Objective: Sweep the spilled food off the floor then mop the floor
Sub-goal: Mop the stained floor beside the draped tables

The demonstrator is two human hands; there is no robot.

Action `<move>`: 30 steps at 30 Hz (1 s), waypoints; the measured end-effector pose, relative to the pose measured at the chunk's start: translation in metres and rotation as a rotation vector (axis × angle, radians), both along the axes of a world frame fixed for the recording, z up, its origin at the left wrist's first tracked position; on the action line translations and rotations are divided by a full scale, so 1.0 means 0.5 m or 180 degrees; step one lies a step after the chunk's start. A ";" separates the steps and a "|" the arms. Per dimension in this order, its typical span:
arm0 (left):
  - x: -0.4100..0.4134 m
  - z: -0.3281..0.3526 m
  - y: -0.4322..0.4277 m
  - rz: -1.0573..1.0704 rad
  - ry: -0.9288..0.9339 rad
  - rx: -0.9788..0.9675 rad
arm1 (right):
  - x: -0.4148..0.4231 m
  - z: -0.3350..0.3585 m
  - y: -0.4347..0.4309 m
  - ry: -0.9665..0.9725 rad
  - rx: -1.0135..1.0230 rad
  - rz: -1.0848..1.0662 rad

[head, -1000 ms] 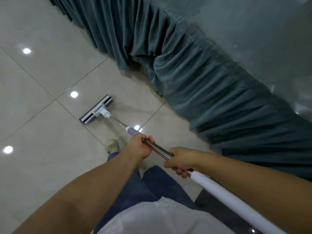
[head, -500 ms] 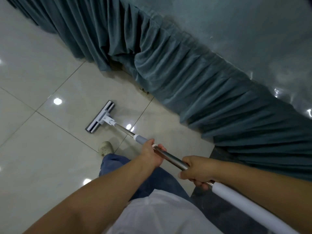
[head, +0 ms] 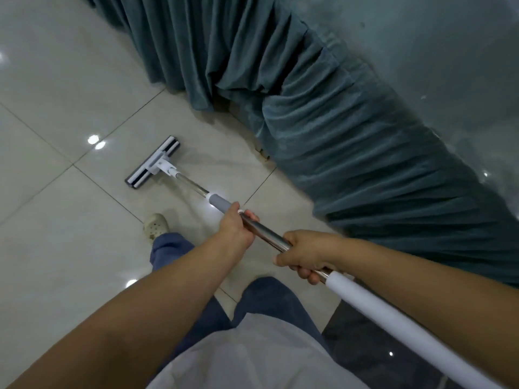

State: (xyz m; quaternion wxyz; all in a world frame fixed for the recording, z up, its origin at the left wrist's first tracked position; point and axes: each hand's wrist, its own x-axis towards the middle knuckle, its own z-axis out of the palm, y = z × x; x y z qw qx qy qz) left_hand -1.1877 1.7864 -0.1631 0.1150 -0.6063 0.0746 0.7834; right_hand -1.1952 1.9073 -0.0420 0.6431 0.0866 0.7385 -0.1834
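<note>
At the bottom of the frame are a pale shirt (head: 252, 357) and blue trousers (head: 269, 299). Just above, the right hand (head: 307, 255) has its fingers closed around the steel shaft of the mop (head: 264, 231), right where the white foam sleeve (head: 393, 313) begins toward the lower right. Left of it, the left hand (head: 237, 230) grips the same shaft just behind the grey collar. A light clog (head: 155, 226) stands on the floor (head: 56, 220) beside the handle. Further up, left of centre, the mop's flat head (head: 153, 162) lies on the glossy tiles. Beyond, a pleated teal curtain (head: 323, 130) runs diagonally across the upper right.
</note>
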 end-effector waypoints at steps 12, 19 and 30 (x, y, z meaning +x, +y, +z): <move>-0.288 -0.117 -0.741 0.0588 -0.0103 -0.0537 | -0.295 -0.133 -0.740 0.0049 -0.0416 0.0040; -0.371 -0.194 -1.109 0.0699 -0.0100 -0.0956 | -0.382 -0.214 -1.110 -0.0051 -0.0719 -0.0058; -0.283 -0.213 -1.124 0.0176 -0.0042 -0.0971 | -0.289 -0.242 -1.116 -0.0145 -0.0600 -0.0076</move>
